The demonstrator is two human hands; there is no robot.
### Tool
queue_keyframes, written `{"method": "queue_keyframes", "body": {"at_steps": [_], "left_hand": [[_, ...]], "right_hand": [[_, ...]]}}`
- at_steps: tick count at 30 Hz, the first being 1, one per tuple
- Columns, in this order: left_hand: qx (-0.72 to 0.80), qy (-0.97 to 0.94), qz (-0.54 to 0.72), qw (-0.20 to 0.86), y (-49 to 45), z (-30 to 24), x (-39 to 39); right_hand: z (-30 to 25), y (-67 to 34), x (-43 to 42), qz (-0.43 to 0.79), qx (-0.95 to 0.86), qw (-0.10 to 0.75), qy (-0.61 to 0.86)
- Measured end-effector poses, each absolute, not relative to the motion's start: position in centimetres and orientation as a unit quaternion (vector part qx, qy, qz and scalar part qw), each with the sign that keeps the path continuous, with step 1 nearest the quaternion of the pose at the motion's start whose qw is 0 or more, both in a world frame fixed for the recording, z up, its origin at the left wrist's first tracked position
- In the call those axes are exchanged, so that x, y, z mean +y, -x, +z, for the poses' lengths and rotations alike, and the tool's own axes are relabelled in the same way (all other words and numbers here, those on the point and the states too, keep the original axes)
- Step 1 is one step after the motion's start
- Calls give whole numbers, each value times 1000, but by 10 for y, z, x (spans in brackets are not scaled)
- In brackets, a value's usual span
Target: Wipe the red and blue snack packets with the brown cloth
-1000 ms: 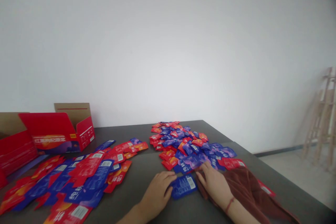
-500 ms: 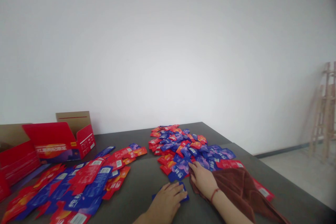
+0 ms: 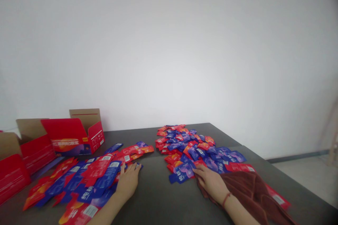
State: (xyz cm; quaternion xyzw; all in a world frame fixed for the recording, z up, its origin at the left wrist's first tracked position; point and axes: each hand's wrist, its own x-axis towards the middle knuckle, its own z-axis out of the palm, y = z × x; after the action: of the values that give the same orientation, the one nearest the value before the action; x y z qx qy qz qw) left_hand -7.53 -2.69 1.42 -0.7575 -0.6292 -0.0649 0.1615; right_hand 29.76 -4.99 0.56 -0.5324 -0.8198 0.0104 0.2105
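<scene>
My left hand [image 3: 128,180] lies flat, fingers spread, on the right edge of a loose pile of red and blue sachets [image 3: 87,179]. A blue corner shows beside its fingers, and whatever lies beneath the palm is hidden. My right hand [image 3: 210,182] rests at the front of a larger heap of red and blue sachets [image 3: 190,147], its fingertips just right of a blue sachet [image 3: 179,175]. It holds nothing I can see. Under that wrist lies a crumpled brown towel [image 3: 248,193].
Open red-and-cardboard display boxes [image 3: 71,137] stand along the left of the dark grey table [image 3: 148,197]. A red sachet [image 3: 277,198] sticks out from under the towel near the table's right edge. Pale floor lies beyond that edge.
My left hand has moved left from the table's middle onto the left pile, and the blue sachet under it is gone from there. My right hand has stayed near the heap's front.
</scene>
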Motion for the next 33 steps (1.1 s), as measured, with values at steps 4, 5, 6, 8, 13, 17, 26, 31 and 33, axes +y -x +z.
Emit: {"method": "queue_keyframes", "body": {"at_steps": [4,5,6,8,13,17,26,31,33], "left_hand": [[-638,746,-80,174,51,17,-35],[-628,756,-81,164,39,16,-41],[-611,773,-86,148,26,14,-49],[-546,828,-89,91,-4,10,-64],[-456,881,-129,-4,-61,9,-81],[-414,897,-148,-42,-72,11,-71],[-286,942,-92,-148,-45,-6,-83],[-289,941,-132,-117,-55,-17,-94],[-319,930,-160,-91,-55,-12,-98]], "right_hand": [[4,-298,-53,9,-830,215,514],[3,-298,-54,9,-829,215,516],[3,-298,-54,10,-828,214,518],[3,-298,-54,11,-824,212,525],[1,-301,-50,26,-807,242,538],[-6,-306,-45,44,-758,307,574],[5,-313,-52,53,-718,427,546],[2,-269,-82,0,-787,319,529],[-3,-259,-90,-24,-807,253,533]]}}
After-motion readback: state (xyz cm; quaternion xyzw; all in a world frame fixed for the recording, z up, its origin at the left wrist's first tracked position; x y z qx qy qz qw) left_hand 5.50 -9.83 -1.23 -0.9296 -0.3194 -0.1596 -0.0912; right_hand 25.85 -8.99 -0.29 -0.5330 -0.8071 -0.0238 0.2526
